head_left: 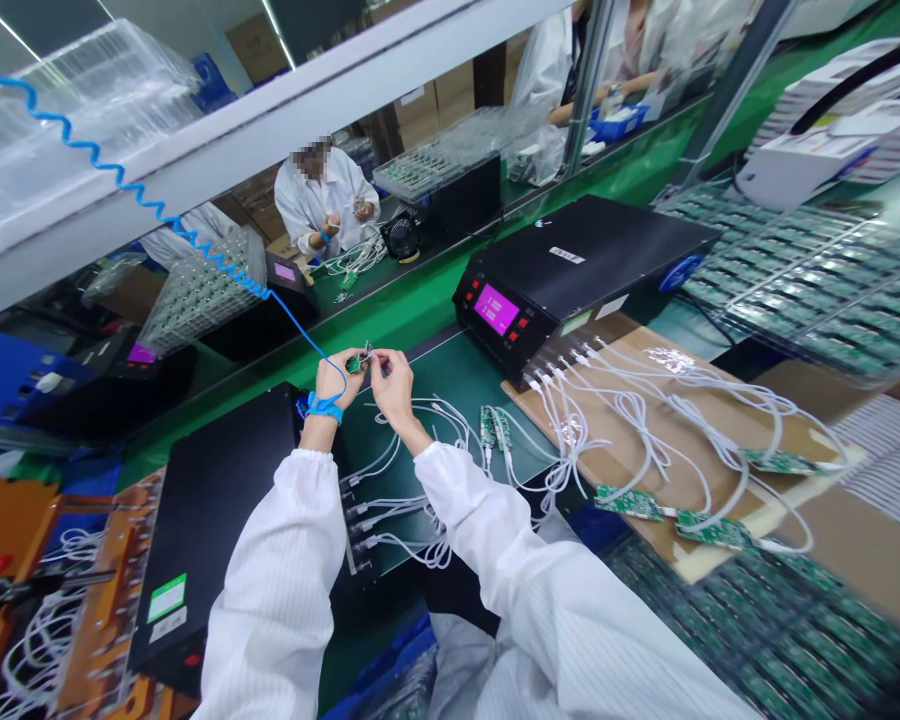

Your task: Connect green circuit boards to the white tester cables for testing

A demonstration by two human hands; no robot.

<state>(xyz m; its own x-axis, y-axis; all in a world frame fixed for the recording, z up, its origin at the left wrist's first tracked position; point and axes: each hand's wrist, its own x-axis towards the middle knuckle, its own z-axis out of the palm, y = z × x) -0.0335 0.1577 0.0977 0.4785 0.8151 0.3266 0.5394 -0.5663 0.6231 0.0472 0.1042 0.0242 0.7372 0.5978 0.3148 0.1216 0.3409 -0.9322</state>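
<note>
A small green circuit board (355, 365) is pinched in the fingers of my left hand (331, 382), above the green table. My right hand (392, 384) meets it from the right, thumb and fingertips pressed together at the board's edge; what is between them is too small to make out. A blue wrist strap (324, 407) circles my left wrist, joined to a coiled blue cord (195, 240). To the right of my hands, two green circuit boards (495, 428) lie side by side on the table with white cables plugged in.
Right of my hands stands a black tester box (577, 270) with a lit magenta screen, its white cables (637, 430) spread over cardboard (690, 480). Another black box (225, 500) is on the left. Clear trays of boards (817, 280) sit right. A co-worker (326, 200) works opposite.
</note>
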